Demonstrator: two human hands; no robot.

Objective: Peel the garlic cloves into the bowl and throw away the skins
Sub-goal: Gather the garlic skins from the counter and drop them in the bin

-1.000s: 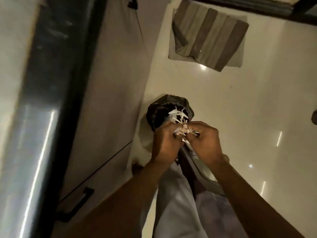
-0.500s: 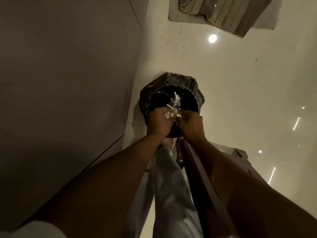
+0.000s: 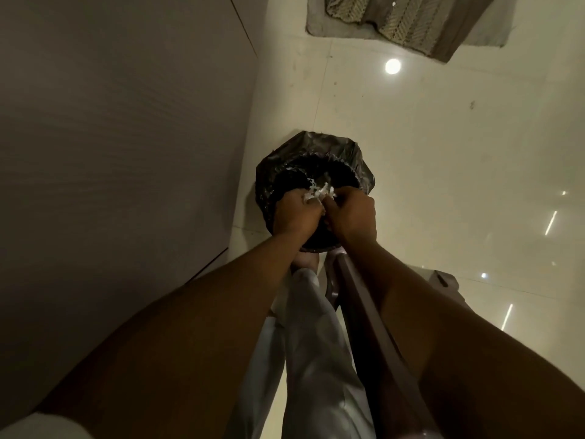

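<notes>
Left hand: the left hand (image 3: pixel 296 213) has its fingers curled tight round a bunch of garlic skins (image 3: pixel 318 192), knuckles up, with the bare forearm running back toward the camera.
Right hand: the right hand (image 3: pixel 353 213) is pressed against the left, its fingers curled in and gripping the same bunch from the other side; how much of the bunch lies inside this hand is hidden.
Garlic skins: a white, papery, crumpled tuft sticks up out of the gap where the two hands meet, held over the near half of the bin's mouth.
Bin: a round bin (image 3: pixel 316 153) lined with a black plastic bag stands on the floor directly under the hands; the bag is folded out over the rim, and the inside is too dark to make out.
Floor: the pale glossy tiled floor (image 3: pixel 443 185) shows a round reflection of a lamp (image 3: pixel 393 66) and a few small streaks of light on the right.
Mat: a striped grey mat (image 3: pixel 408 23) lies on the floor beyond the bin, well apart from it.
Cabinet: a plain grey cabinet front (image 3: pixel 126 122) fills the left side, just beside the bin.
Person: a leg in pale trousers (image 3: pixel 313 343) stands between the forearms, its foot touching the bin's near side.
Beside the leg: a brown piece of furniture (image 3: pixel 364 312) runs under the right forearm; what it is cannot be told.
</notes>
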